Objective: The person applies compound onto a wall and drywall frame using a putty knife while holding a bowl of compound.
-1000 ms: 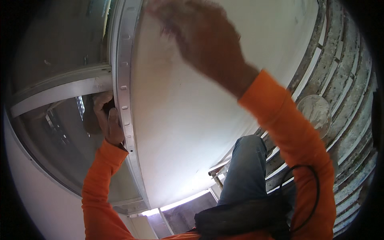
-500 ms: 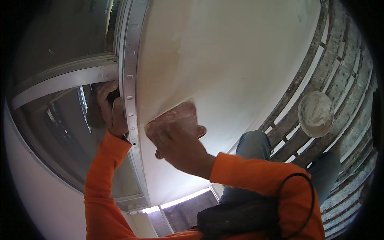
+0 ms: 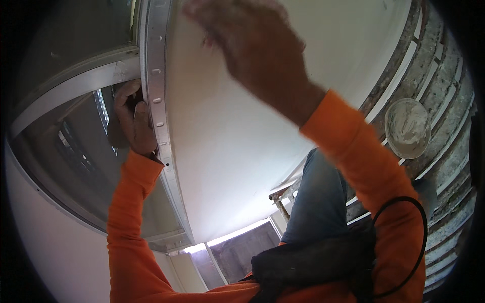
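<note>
My left hand point(image 3: 135, 121) is curled against the perforated metal frame point(image 3: 158, 108), its fingers bent at the frame's edge beside the dark glass pane point(image 3: 76, 131). Higher up, my right hand point(image 3: 262, 58) is raised in front of the pale wall panel point(image 3: 222, 161) and smeared by motion. Its fingers are closed on a reddish-brown flat spreader, which is mostly hidden by the hand and the picture's upper edge. The panel's surface looks smooth, with faint tan patches near the frame.
To the right, a round shallow bowl point(image 3: 408, 129) with whitish paste residue rests on slatted, spattered planks point(image 3: 444, 151) with gaps between them. My bent knee point(image 3: 318, 187) is close to the panel. A black pouch point(image 3: 313, 260) and a looped black cable point(image 3: 425, 237) hang at my body.
My right hand has swept upward along the panel with the spreader, from mid-panel to the upper edge. My left hand keeps its place on the frame. The view has shifted slightly.
</note>
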{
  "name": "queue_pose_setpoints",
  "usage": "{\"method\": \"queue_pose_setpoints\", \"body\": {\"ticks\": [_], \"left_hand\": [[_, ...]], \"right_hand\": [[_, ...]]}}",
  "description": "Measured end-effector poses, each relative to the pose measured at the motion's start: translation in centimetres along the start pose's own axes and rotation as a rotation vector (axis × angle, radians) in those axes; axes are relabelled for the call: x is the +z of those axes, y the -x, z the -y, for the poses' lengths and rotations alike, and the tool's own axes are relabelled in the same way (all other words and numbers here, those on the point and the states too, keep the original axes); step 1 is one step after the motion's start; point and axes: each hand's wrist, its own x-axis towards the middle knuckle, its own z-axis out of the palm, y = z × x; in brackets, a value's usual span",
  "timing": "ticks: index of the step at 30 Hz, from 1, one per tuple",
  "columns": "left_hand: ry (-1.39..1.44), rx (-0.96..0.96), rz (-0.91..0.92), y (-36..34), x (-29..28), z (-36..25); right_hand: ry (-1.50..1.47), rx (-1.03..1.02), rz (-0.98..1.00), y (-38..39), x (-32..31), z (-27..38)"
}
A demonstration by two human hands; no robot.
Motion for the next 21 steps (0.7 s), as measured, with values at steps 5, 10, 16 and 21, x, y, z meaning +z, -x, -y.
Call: {"method": "queue_pose_setpoints", "body": {"ticks": [5, 10, 16, 21], "left_hand": [[-0.115, 0.053, 0.102, 0.2, -1.3, 0.4], [-0.076, 0.029, -0.018, -0.4, -0.9, -1.0], [-0.205, 0.250, 0.052, -1.1, 0.5, -0.9], [-0.295, 0.142, 0.067, -0.2, 0.3, 0.6]], "right_hand": [[-0.166, 0.083, 0.305, 7.8, 2.5, 7.4], [-0.183, -0.013, 0.619, 13.0, 3.2, 15.0], [-0.254, 0.003, 1.330, 21.9, 2.7, 17.7], [-0.293, 0.081, 0.778, 11.7, -9.3, 9.4]]}}
